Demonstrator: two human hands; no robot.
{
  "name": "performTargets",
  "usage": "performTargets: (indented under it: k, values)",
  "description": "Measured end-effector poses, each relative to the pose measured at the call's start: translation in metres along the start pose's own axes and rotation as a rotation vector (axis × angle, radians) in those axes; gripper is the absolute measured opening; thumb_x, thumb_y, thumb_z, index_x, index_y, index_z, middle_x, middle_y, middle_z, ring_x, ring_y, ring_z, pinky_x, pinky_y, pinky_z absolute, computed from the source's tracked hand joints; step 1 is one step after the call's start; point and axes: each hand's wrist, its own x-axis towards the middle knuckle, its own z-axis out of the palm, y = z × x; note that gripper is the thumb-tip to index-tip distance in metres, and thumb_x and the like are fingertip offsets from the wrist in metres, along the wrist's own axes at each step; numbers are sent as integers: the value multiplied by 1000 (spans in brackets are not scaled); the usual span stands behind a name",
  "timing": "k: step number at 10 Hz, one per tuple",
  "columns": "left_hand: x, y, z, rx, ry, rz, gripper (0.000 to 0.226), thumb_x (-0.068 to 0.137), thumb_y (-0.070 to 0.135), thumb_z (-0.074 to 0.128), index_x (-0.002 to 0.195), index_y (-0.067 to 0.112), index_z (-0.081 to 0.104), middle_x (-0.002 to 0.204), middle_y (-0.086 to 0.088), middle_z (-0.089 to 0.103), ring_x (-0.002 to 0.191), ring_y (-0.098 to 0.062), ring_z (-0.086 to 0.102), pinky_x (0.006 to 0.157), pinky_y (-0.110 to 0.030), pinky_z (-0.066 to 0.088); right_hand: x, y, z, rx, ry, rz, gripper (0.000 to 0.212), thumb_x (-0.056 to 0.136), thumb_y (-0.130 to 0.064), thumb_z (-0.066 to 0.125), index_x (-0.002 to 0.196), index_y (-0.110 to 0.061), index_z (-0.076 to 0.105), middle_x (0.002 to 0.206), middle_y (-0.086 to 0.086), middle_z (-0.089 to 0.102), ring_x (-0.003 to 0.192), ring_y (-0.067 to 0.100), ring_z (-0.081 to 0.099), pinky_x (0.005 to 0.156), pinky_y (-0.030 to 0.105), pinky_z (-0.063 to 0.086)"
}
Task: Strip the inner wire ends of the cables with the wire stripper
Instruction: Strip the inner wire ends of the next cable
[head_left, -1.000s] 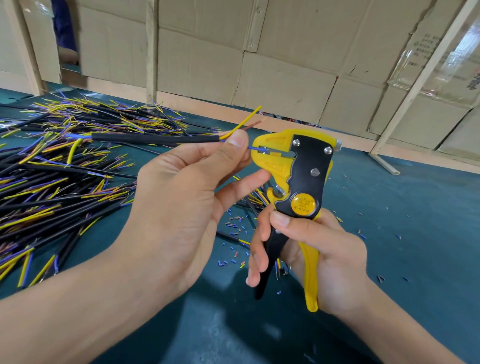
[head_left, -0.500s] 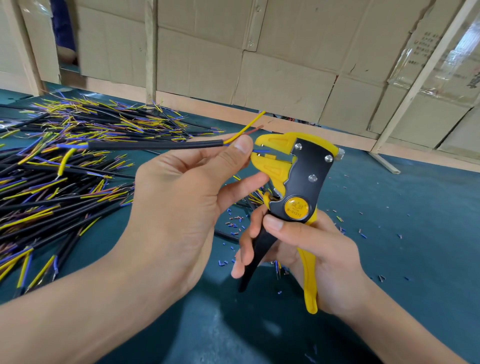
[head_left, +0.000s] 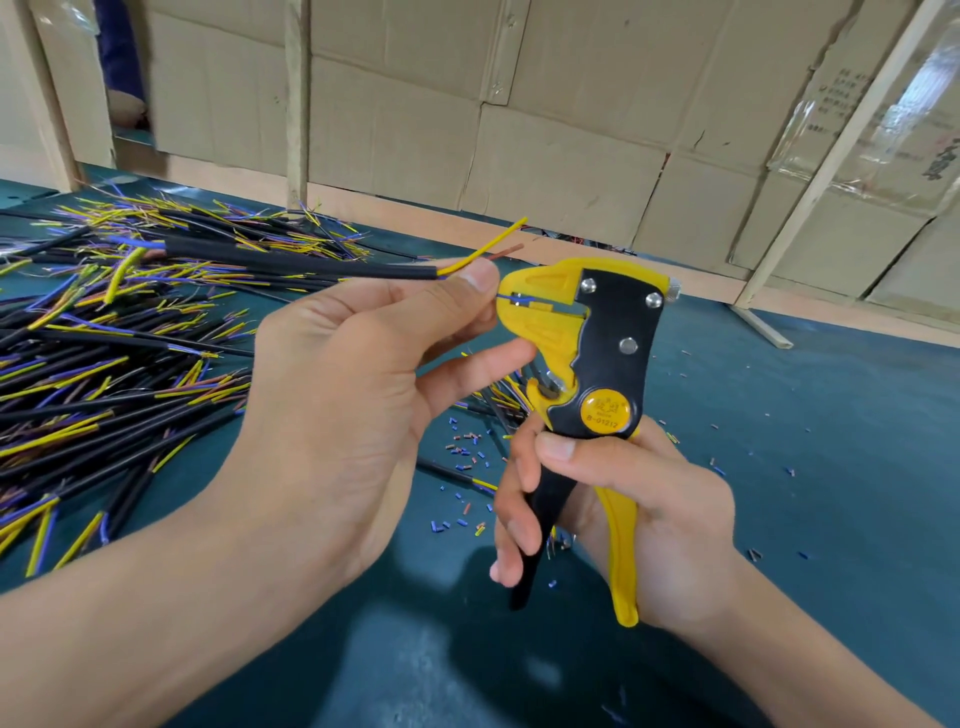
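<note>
Wire stripper (head_left: 597, 353): yellow head and one yellow handle, black body plate and black handle, silver rivets, round yellow badge.
Held cable (head_left: 311, 264): black sheath; inner wires yellow (head_left: 488, 244), brown (head_left: 506, 252), blue (head_left: 511, 298).
Cable pile (head_left: 104, 353): black, ends yellow, blue, brown.
Table (head_left: 805, 441): dark teal, flecked with blue, brown and yellow offcuts (head_left: 465, 452).
Cardboard wall (head_left: 545, 130): tan.

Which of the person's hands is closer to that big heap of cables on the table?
Left. The left hand hangs just right of the cable heap, holding one black cable; the right hand grips the wire stripper farther right.
</note>
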Motion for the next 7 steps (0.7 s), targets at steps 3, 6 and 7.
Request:
performTargets:
  k: [3, 6, 7]
  values:
    - [1, 1, -4, 38, -76, 23, 12, 81, 19, 70, 78, 7, 70, 69, 4, 72, 68, -10, 72, 65, -25, 58, 1, 4, 3, 12, 94, 27, 22, 70, -30, 64, 61, -12, 56, 46, 13, 47, 37, 26, 50, 47, 35, 42]
    - [10, 2, -12, 85, -43, 12, 16, 86, 16, 69, 90, 1, 67, 75, 2, 73, 75, -15, 72, 72, -31, 58, 2, 7, -2, 5, 17, 0, 17, 81, -27, 63, 73, -12, 63, 59, 15, 59, 52, 34, 62, 55, 66, 40]
    - [8, 3, -10, 77, -35, 18, 12, 90, 11, 68, 91, 0, 66, 74, 2, 72, 74, -13, 72, 70, -29, 58, 3, 7, -3, 51, -1, -27, 16, 85, -25, 61, 81, -10, 65, 68, 18, 62, 63, 40, 65, 64, 59, 47]
